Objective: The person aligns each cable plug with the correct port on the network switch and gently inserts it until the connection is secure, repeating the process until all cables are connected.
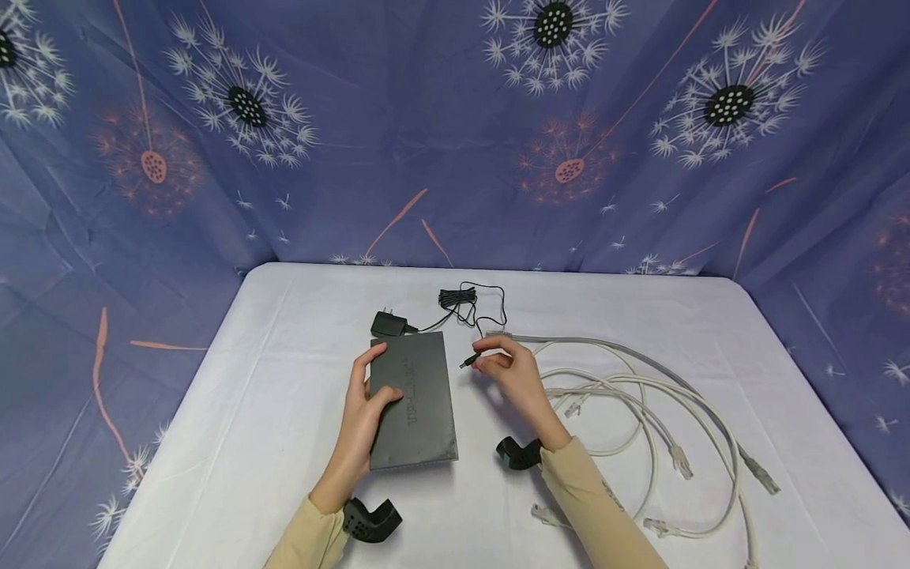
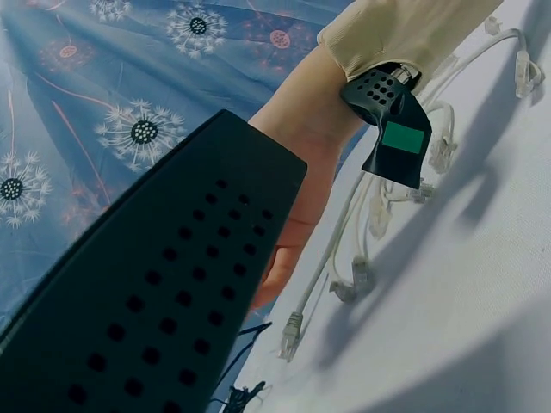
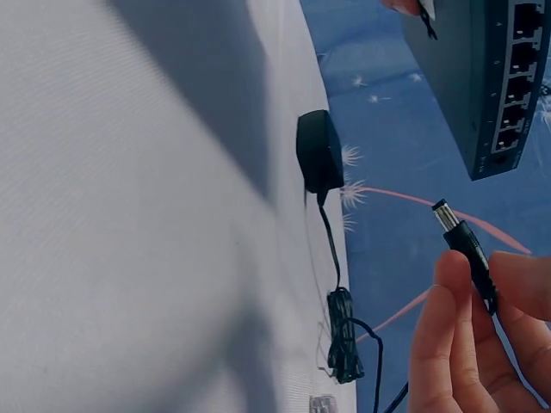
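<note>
My left hand (image 1: 358, 431) grips a dark grey network switch (image 1: 419, 411) by its left side, thumb across the broad face. In the left wrist view, the switch's perforated side (image 2: 185, 275) faces the camera. A row of network ports (image 3: 516, 86) shows on its edge in the right wrist view, with a small round socket (image 3: 501, 160) at the end of the row. Between thumb and fingers my right hand (image 1: 519, 379) pinches a black barrel power plug (image 3: 465, 249). Its metal tip points toward the switch, apart from it. The plug's thin cord trails back behind the fingers.
A black power adapter (image 1: 389, 324) lies beyond the switch, its cord tied in a bundle (image 1: 457, 298). Several pale network cables (image 1: 643, 379) lie looped on the right of the white-covered table (image 1: 235, 411), partly under the right forearm. A patterned blue curtain (image 1: 426, 118) hangs behind.
</note>
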Demonstrator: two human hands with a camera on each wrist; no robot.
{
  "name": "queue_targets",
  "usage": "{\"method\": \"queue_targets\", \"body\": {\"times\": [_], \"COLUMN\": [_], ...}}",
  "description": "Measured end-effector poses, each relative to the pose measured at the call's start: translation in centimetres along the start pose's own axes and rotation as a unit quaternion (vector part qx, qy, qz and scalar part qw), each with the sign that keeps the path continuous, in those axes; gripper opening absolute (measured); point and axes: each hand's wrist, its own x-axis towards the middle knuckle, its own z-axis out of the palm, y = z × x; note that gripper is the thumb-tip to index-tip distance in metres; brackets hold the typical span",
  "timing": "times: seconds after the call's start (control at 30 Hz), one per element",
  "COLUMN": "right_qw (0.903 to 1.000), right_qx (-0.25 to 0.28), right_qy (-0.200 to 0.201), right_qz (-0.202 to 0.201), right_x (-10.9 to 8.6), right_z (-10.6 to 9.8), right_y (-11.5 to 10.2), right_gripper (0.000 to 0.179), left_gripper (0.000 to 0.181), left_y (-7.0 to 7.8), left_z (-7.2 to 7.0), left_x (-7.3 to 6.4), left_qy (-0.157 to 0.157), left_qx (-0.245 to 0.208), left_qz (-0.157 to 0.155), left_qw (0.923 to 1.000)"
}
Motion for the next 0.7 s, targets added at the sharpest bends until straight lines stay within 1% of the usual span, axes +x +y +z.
{"method": "queue_targets", "body": {"times": [0.23,0.5,0.6,0.7], "right_qw": [0.9997,0.9975,0.9966,0.9962], "right_qx": [0.018,0.062,0.073,0.081], "right_qy": [0.015,0.032,0.036,0.032], "right_qz": [0.004,-0.009,-0.008,-0.009], "right_x": [-0.3,-0.7,-0.8,-0.9], "right_z": [-0.4,-0.7,-0.8,-0.8], "right_y": [-0.4,-1.0,-1.4,-1.7], "right_gripper": [0.025,0.02,0.018,0.017], "left_gripper": [0.067,0.067,0.067,0.067], "left_y": [0.1,0.3,0.4,0.3], "left_z": [0.1,0.4,0.5,0.6], "left_x": [-0.1,-0.4,-0.5,-0.6], "left_qy": [-0.005,-0.018,-0.02,-0.022], "left_qx": [0.022,0.003,0.013,0.017], "left_qz": [0.005,0.001,0.005,0.004], "left_qw": [0.9997,0.9998,0.9997,0.9996]}}
